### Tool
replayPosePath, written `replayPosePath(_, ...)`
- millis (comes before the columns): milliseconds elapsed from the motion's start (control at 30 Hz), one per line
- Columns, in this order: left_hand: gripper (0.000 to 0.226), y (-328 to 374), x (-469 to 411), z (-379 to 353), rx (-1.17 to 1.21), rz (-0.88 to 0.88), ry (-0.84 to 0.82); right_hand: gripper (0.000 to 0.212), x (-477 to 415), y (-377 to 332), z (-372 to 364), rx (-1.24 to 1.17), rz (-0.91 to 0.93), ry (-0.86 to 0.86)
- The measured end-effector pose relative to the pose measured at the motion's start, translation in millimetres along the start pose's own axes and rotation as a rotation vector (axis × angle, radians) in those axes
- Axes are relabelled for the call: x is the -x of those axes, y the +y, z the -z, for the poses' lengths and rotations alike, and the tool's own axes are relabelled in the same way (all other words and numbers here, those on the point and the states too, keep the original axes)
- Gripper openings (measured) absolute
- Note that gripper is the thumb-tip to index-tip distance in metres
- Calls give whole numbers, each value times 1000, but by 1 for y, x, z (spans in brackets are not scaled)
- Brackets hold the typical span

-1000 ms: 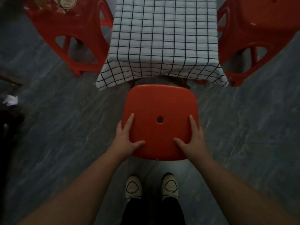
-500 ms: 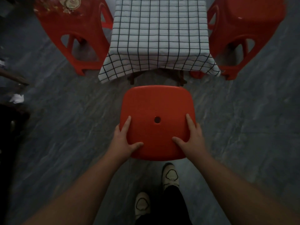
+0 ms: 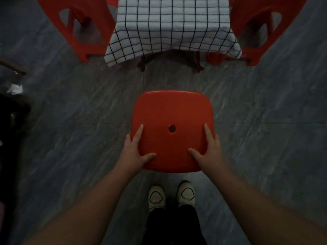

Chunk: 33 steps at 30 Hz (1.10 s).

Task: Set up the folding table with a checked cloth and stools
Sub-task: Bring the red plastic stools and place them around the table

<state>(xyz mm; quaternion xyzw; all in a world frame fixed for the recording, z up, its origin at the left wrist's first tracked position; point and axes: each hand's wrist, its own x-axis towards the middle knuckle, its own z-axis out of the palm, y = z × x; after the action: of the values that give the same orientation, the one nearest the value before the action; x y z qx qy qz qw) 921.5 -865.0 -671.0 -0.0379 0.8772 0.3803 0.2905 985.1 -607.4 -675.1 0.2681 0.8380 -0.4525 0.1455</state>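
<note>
1. One red stool (image 3: 172,119), seen from above with a small hole in its seat, is in front of the covered surface and apart from it. Whether its feet touch the floor cannot be told.
2. Both hands grip its near corners. The left hand (image 3: 134,152) and right hand (image 3: 208,152) each lay a thumb and forefinger on the seat, with the other fingers curled over the side edge.
3. A white checked cloth (image 3: 171,27) with dark lines drapes the surface (image 3: 198,62), whose dark legs show below the hem.
4. A left stool (image 3: 74,23) and right stool (image 3: 261,23), both red, stand close against the cloth's sides.
5. On the grey marbled floor (image 3: 79,121), white shoes (image 3: 156,197) stand below the stool's near edge, and crumpled paper (image 3: 15,88) lies far left.
</note>
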Motion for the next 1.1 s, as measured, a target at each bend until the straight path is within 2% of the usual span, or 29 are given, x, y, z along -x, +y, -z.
replayPosePath(600,111,-17,4,-10,-33,36,-23,101,8,11,-14,44,-27,-33)
replayPosePath(767,112,-11,6,-10,-164,107,-52,103,10,1,-9,191,-73,-79)
replayPosePath(833,103,-2,10,-8,-264,157,-75,97,10,-11,-3,312,-119,-118)
replayPosePath(933,84,21,26,6,-343,140,-66,79,21,-42,14,500,-120,-167)
replayPosePath(1100,73,76,81,64,-416,26,-6,73,73,-116,63,561,-39,-106)
